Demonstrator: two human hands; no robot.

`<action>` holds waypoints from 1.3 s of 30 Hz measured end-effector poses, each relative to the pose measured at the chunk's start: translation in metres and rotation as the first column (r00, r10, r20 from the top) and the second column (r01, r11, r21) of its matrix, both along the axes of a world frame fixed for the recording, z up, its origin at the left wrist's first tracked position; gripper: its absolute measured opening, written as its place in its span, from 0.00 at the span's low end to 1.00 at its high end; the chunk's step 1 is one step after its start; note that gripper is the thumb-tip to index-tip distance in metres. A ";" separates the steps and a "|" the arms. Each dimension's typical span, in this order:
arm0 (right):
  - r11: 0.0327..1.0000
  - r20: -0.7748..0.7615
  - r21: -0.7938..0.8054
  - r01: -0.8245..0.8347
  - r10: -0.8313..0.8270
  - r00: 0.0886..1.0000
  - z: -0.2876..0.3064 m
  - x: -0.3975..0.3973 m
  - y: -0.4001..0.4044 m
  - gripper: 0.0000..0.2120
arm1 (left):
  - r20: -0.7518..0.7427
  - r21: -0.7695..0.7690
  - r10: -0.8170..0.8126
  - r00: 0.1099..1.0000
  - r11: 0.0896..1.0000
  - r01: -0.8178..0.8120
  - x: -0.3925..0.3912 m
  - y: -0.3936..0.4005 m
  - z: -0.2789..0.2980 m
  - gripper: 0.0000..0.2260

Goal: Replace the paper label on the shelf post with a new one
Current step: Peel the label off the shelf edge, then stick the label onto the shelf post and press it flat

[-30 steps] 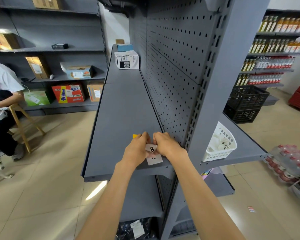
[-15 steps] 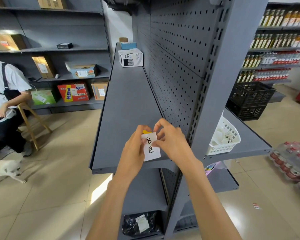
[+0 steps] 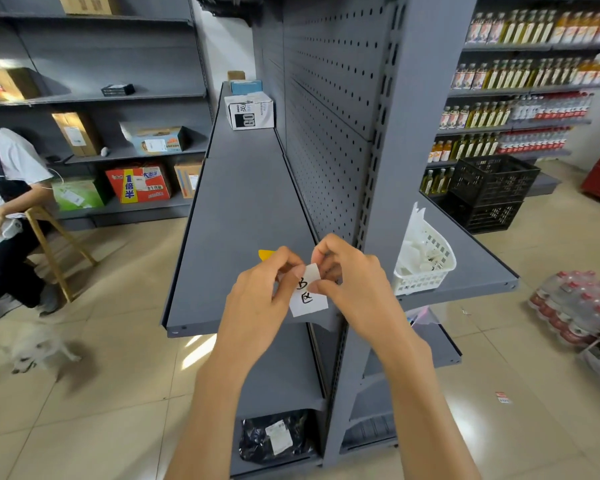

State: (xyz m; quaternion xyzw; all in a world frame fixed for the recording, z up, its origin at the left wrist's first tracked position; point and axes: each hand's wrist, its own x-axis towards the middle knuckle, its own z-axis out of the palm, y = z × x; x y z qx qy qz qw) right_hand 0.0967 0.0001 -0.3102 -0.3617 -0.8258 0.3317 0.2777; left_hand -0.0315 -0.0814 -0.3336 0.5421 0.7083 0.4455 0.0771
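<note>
Fingers [image 3: 293, 271] of both hands pinch the paper label [image 3: 309, 292] between them at its top

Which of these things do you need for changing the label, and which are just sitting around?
For the job:
paper label, pinched by the left hand and right hand
shelf post

Just lying about:
white basket
yellow scrap on the shelf
white box
black crates
bottle packs on the floor
</note>
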 end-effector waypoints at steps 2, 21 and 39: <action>0.999 0.042 0.038 -0.016 0.015 0.999 0.004 0.011 0.005 0.15 | -0.024 -0.030 -0.014 1.000 0.999 0.013 0.007 0.003 0.007 0.05; 0.992 -0.158 -0.012 -0.127 0.123 0.980 0.031 0.093 0.057 0.07 | 0.120 0.063 -0.028 0.992 0.998 0.021 0.089 0.048 0.046 0.03; 0.958 -0.159 -0.081 -0.276 0.261 0.952 0.032 0.126 0.088 0.11 | 0.101 0.072 0.096 0.990 0.992 -0.104 0.127 0.061 0.049 0.03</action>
